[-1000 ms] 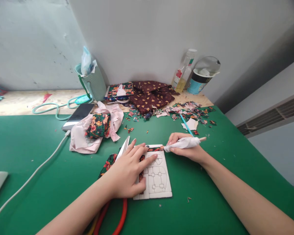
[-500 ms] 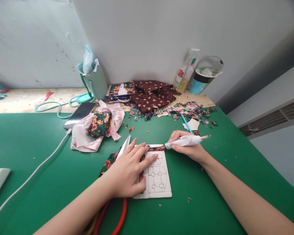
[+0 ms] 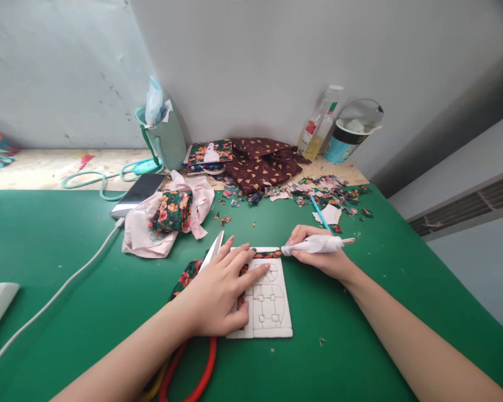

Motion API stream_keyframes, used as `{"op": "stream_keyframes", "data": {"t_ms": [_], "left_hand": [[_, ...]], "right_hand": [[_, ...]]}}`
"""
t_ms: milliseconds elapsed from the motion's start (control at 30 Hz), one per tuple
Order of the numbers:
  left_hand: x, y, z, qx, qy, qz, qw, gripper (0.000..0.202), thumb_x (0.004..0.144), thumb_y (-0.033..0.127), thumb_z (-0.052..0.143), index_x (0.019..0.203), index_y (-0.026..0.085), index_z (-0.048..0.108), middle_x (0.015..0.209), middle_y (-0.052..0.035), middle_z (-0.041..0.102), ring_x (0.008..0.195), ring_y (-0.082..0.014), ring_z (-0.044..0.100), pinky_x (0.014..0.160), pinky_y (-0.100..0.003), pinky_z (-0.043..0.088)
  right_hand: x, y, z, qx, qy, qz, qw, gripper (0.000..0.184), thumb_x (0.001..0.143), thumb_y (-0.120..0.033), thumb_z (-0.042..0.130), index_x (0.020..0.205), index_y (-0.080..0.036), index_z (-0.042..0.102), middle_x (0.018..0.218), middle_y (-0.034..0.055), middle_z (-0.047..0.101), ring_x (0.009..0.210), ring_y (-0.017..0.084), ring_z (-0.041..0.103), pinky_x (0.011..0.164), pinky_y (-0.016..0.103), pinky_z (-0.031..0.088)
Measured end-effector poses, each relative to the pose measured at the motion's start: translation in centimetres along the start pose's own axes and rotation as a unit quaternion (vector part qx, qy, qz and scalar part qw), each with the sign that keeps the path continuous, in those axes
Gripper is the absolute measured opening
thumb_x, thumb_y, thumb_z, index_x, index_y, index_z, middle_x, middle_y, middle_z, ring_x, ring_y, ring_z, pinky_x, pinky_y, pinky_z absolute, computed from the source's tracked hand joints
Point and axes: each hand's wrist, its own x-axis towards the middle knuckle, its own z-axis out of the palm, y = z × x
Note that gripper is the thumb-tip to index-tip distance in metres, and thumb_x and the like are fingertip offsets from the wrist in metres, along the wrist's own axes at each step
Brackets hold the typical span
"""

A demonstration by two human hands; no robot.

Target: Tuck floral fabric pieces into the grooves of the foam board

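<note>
My left hand (image 3: 224, 290) lies spread over the left part of a white board (image 3: 285, 324) with a pattern of grooved lines. A strip of floral fabric (image 3: 268, 254) runs along the board's upper edge, partly under my fingers. Scissors (image 3: 200, 385) with red handles pass beneath my left wrist, beside a piece of floral cloth (image 3: 188, 279). In my right hand (image 3: 314, 254) is a stick-like tool wrapped in white material (image 3: 318, 244), a wooden end poking out. Its front end is at the strip's right end; whether it touches cannot be told.
Pink and floral cloth (image 3: 148, 234) and a cabled phone (image 3: 138, 195) lie left. Behind are a green basket (image 3: 170, 139), maroon cloth (image 3: 260, 162), a bottle (image 3: 316, 131) and a cup (image 3: 341, 148). Fabric scraps (image 3: 331, 190) and a blue stick (image 3: 321, 213) lie back right.
The view has shifted slightly. Both hands keep nearly the same place, with the wrapped tool still at the right end of the fabric strip.
</note>
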Motion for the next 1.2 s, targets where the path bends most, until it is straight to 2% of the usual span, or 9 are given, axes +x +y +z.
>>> {"op": "stream_keyframes", "data": {"t_ms": [133, 333, 433, 633, 867, 1000, 1200], "left_hand": [[-0.02, 0.01, -0.07, 0.002, 0.004, 0.007, 1.0, 0.069, 0.071, 0.024, 0.052, 0.139, 0.02, 0.039, 0.132, -0.0151, 0.041, 0.135, -0.0345, 0.031, 0.112, -0.06, 0.014], [-0.25, 0.0, 0.07, 0.013, 0.029, 0.004, 1.0, 0.067, 0.071, 0.025, 0.055, 0.137, 0.018, 0.042, 0.139, -0.0199, 0.029, 0.13, -0.039, 0.036, 0.111, -0.061, 0.018], [-0.31, 0.04, 0.11, 0.017, 0.029, 0.007, 0.999, 0.066, 0.072, 0.024, 0.055, 0.136, 0.017, 0.042, 0.139, -0.0207, 0.029, 0.13, -0.0396, 0.036, 0.111, -0.06, 0.019], [-0.24, 0.03, 0.05, 0.033, 0.051, 0.026, 0.998, 0.064, 0.072, 0.024, 0.054, 0.133, 0.009, 0.042, 0.132, -0.0244, 0.038, 0.129, -0.039, 0.038, 0.109, -0.061, 0.024], [-0.07, 0.2, -0.38, 0.051, 0.084, 0.01, 0.995, 0.045, 0.08, 0.02, 0.047, 0.124, 0.011, 0.05, 0.117, -0.0154, 0.056, 0.124, -0.0314, 0.045, 0.112, -0.059, 0.017], [0.09, 0.28, -0.38, 0.043, 0.093, 0.029, 0.994, 0.038, 0.083, 0.025, 0.048, 0.118, 0.013, 0.055, 0.114, -0.0137, 0.058, 0.115, -0.0292, 0.05, 0.11, -0.056, 0.026], [0.13, 0.04, -0.14, 0.077, 0.169, -0.001, 0.983, 0.03, 0.082, 0.022, 0.051, 0.108, 0.012, 0.062, 0.105, -0.0133, 0.062, 0.102, -0.0278, 0.056, 0.102, -0.052, 0.038]], "right_hand": [[0.03, 0.12, 0.07, 0.033, 0.022, 0.012, 0.999, 0.018, 0.072, -0.03, 0.072, 0.075, -0.019, 0.059, 0.079, 0.0042, 0.063, 0.074, 0.018, 0.06, 0.065, 0.031, 0.047], [0.05, 0.44, 0.13, 0.079, 0.053, 0.026, 0.995, 0.019, 0.07, -0.03, 0.075, 0.076, -0.019, 0.06, 0.079, 0.002, 0.063, 0.073, 0.016, 0.059, 0.066, 0.029, 0.046], [0.07, 0.48, 0.21, 0.097, 0.064, 0.031, 0.993, 0.018, 0.069, -0.028, 0.075, 0.076, -0.019, 0.061, 0.079, 0.0014, 0.063, 0.074, 0.016, 0.059, 0.067, 0.029, 0.045], [0.0, 0.31, 0.42, 0.106, 0.078, 0.044, 0.99, 0.019, 0.069, -0.029, 0.075, 0.076, -0.02, 0.061, 0.078, 0.0008, 0.063, 0.072, 0.016, 0.058, 0.066, 0.029, 0.044], [0.22, -0.03, 0.65, 0.113, 0.09, 0.052, 0.988, 0.018, 0.067, -0.027, 0.074, 0.074, -0.019, 0.06, 0.075, 0.0001, 0.062, 0.07, 0.015, 0.057, 0.065, 0.028, 0.043], [0.23, -0.23, 0.84, 0.102, 0.102, 0.052, 0.988, 0.017, 0.068, -0.028, 0.073, 0.074, -0.019, 0.059, 0.075, -0.0002, 0.062, 0.071, 0.015, 0.056, 0.067, 0.028, 0.043], [0.23, -0.32, 1.0, 0.102, 0.109, 0.06, 0.987, 0.016, 0.071, -0.028, 0.071, 0.077, -0.019, 0.059, 0.078, -0.0003, 0.063, 0.074, 0.014, 0.058, 0.072, 0.029, 0.044]]}}
